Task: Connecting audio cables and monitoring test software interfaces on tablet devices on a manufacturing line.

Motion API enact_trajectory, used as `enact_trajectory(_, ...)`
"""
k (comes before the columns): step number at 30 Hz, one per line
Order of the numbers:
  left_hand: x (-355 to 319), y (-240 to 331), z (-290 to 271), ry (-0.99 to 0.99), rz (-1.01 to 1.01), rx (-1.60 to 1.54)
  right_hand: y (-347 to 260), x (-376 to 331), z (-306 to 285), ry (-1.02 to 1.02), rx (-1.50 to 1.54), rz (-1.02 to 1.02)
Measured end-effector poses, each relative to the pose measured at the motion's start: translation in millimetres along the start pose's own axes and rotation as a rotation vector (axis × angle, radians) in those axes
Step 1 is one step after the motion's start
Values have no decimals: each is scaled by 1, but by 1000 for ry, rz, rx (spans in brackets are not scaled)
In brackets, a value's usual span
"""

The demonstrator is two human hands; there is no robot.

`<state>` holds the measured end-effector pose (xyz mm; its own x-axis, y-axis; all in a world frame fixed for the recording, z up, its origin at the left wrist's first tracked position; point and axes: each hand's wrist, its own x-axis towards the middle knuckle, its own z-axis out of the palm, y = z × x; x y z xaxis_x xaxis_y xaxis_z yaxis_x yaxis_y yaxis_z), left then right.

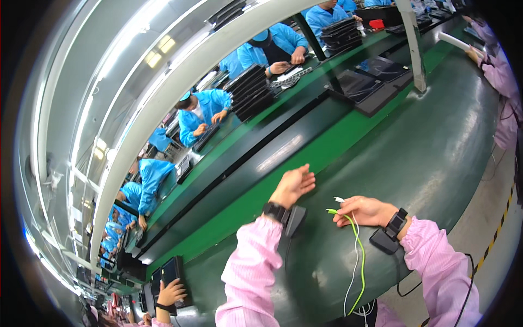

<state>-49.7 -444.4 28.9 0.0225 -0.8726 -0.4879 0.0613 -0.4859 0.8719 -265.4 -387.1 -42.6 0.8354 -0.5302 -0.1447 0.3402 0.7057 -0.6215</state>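
Observation:
My right hand [364, 211] is closed on two thin cables, a green cable [363, 256] and a white cable [357, 260]. Their small plugs stick out past the fingertips toward the left, the white plug [339, 200] above the green plug [331, 211]. Both cables hang down over the near edge of the dark green bench [327, 261]. My left hand [294, 184] is raised over the bench with its fingers stretched out and nothing visible in it. Each wrist wears a black strap with a dark block on it.
Flat black panels [357, 87] lie on the belt line at the far right, by a white post [412, 49]. Across the line, people in blue work beside stacks of dark panels [248, 92]. Another person's hand [171, 292] touches a dark device [166, 272] at lower left.

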Motion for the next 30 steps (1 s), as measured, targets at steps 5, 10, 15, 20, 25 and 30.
enact_trajectory(5, 72, 31, 80, -62, 45, 161, -3, -13, -9, -489, 201, -93)
enact_trajectory(10, 142, 33, 131, -55, -22, -24, 10, -19, 5, -421, -47, 14)
enact_trajectory(15, 187, 30, 175, -159, -139, -225, 14, -21, 3, -569, 78, -5)
enact_trajectory(20, 270, 28, 102, -397, 291, 27, 12, -9, 28, -675, -36, 90)
enact_trajectory(25, 208, 46, 203, -85, -231, -390, 11, -15, -19, -593, 56, 12)
enact_trajectory(30, 213, 35, 165, -57, -8, -274, 14, -14, -2, -589, 71, 119)
